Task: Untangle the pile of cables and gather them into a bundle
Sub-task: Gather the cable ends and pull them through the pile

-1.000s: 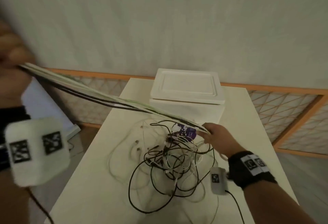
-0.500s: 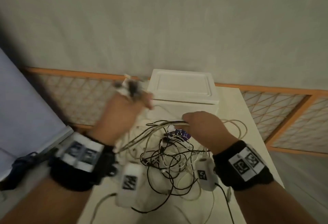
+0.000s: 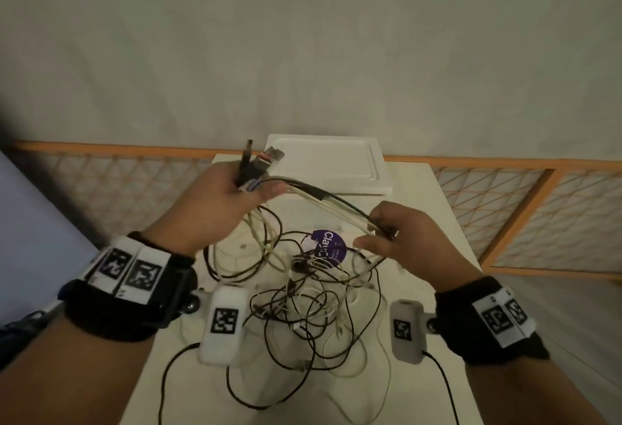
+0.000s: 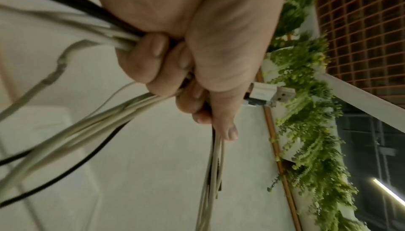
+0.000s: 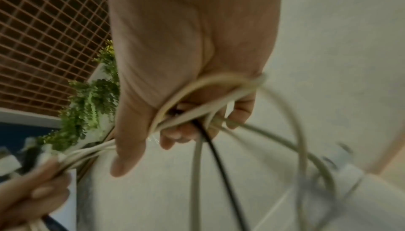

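Note:
A tangle of black and white cables (image 3: pixel 303 293) lies on the white table (image 3: pixel 447 232). My left hand (image 3: pixel 235 195) is raised above it and grips a bunch of cable ends, with USB plugs (image 3: pixel 266 158) sticking up past its fingers (image 4: pixel 153 58). From there a taut run of white and black cables (image 3: pixel 330 205) crosses to my right hand (image 3: pixel 390 236), which grips them with curled fingers (image 5: pixel 241 111). More cables (image 5: pixel 302 131) loop down from the right hand to the pile.
A white lidded box (image 3: pixel 326 162) stands at the table's far edge, behind the hands. A purple round label (image 3: pixel 328 244) lies among the cables. An orange-framed lattice panel (image 3: pixel 505 202) runs behind the table, below a plain wall. Green foliage (image 4: pixel 306 113) hangs nearby.
My left hand has swung in from far left and high to just left of the box, still holding the cable ends. My right hand has lifted off the pile, and the held run is shorter.

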`<state>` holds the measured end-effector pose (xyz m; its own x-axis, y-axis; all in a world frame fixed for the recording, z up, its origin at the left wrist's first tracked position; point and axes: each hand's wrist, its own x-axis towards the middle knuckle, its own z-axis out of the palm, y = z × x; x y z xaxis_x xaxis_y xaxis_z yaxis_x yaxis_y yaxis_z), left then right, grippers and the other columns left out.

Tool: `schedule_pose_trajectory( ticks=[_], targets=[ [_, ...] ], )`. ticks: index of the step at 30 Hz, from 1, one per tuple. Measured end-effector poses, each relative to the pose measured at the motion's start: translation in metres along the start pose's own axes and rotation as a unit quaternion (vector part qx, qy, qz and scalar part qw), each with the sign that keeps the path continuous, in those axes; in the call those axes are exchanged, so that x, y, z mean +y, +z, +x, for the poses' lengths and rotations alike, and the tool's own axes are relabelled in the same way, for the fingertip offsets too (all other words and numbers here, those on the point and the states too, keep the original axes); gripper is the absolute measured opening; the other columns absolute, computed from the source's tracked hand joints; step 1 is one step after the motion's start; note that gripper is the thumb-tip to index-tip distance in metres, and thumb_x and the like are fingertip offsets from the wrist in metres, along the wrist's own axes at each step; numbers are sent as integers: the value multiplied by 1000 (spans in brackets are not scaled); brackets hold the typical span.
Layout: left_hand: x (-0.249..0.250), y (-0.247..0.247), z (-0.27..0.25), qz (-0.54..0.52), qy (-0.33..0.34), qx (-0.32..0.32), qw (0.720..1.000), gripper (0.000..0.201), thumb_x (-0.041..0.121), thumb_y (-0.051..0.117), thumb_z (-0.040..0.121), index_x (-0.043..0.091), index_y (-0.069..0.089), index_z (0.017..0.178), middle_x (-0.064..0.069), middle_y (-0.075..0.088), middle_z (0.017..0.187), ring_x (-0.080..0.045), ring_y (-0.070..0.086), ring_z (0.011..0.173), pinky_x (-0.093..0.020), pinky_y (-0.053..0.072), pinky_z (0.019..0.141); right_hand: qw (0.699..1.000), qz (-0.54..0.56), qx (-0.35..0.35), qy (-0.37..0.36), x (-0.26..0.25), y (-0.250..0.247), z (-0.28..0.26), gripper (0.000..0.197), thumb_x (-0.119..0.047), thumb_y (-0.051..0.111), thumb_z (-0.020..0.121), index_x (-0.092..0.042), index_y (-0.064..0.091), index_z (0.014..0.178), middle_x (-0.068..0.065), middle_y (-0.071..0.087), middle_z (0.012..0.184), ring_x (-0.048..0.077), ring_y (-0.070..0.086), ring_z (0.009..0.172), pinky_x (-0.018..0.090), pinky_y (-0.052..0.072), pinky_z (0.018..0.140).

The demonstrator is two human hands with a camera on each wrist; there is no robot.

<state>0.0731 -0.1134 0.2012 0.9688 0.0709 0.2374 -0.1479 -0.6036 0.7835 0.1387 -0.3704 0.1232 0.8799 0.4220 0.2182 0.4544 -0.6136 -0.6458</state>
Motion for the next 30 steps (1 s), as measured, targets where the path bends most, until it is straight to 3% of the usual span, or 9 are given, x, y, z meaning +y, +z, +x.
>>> schedule_pose_trajectory(
  ticks=[6, 13, 15, 18, 21, 24, 26, 28, 30],
  targets=[
    [-4, -53, 26, -304, -20, 196, 932, 28, 38, 78, 74, 21, 59, 65, 7, 45, 54, -4, 30, 37, -17, 23, 37, 985, -146, 4, 96, 52, 10, -17, 29, -32, 61, 85, -24, 41, 65, -2, 49, 58, 17, 52, 59, 30, 37, 57],
    [-2, -30, 26, -183, 8, 106, 977, 45, 58, 69, 67, 18, 49, 70, 0, 30, 55, -11, 23, 41, -23, 21, 44, 931, -263, 133, 217, 83, -24, -35, 19, -40, 49, 95, -24, 47, 84, -12, 48, 56, 21, 48, 58, 34, 37, 70],
    [-1, -15, 22, -173, 0, 90, 981, 43, 61, 68, 66, 21, 53, 70, 3, 33, 54, -11, 25, 42, -25, 21, 48, 912, -292, 102, 270, 82, -39, -39, 17, -40, 55, 91, -24, 52, 93, -6, 57, 71, 21, 51, 70, 36, 39, 75],
    [10, 13, 15, -128, 4, 33, 991, 39, 63, 67, 74, 25, 59, 71, 14, 44, 46, -3, 35, 41, -29, 26, 50, 922, -249, -73, 287, 72, -58, -44, 97, -48, 82, 64, -21, 31, 142, 8, 45, 139, 28, 42, 125, 45, 39, 101],
    [35, 44, 8, -20, 47, -33, 998, 21, 57, 56, 81, 37, 61, 80, 13, 55, 57, -2, 48, 51, -21, 37, 53, 985, -30, -107, 133, 18, -63, -48, 143, -59, 84, 41, -34, -4, 150, -13, 13, 156, 8, 12, 144, 32, 19, 115],
    [51, 72, 3, 55, 107, -88, 989, 20, 48, 57, 90, 32, 64, 80, 8, 63, 68, -15, 62, 68, -28, 46, 64, 999, 42, 12, 8, -31, -48, -42, 115, -46, 86, 57, -37, 16, 148, -21, 35, 145, -11, 30, 130, 14, 26, 106],
    [55, 83, 1, 54, 131, -116, 983, 19, 47, 60, 87, 31, 64, 77, 10, 65, 71, -9, 63, 73, -28, 48, 67, 998, 16, 45, -36, -40, -36, -37, 64, -26, 78, 76, -30, 45, 130, -20, 60, 114, -16, 51, 100, 8, 40, 80],
    [54, 84, 0, 20, 127, -132, 983, 20, 47, 68, 82, 27, 69, 80, 6, 69, 75, -8, 63, 74, -30, 49, 71, 997, 10, 78, -27, -40, -37, -40, 27, -12, 66, 84, -35, 58, 97, -16, 62, 78, -7, 56, 70, 12, 39, 58],
    [52, 77, -3, -50, 101, -146, 983, 11, 41, 76, 76, 32, 73, 81, 11, 72, 88, 2, 64, 80, -30, 49, 82, 992, -24, 114, -38, -34, -50, -45, 22, -13, 65, 87, -34, 59, 81, -11, 58, 66, 2, 55, 63, 14, 38, 53]
  ],
)
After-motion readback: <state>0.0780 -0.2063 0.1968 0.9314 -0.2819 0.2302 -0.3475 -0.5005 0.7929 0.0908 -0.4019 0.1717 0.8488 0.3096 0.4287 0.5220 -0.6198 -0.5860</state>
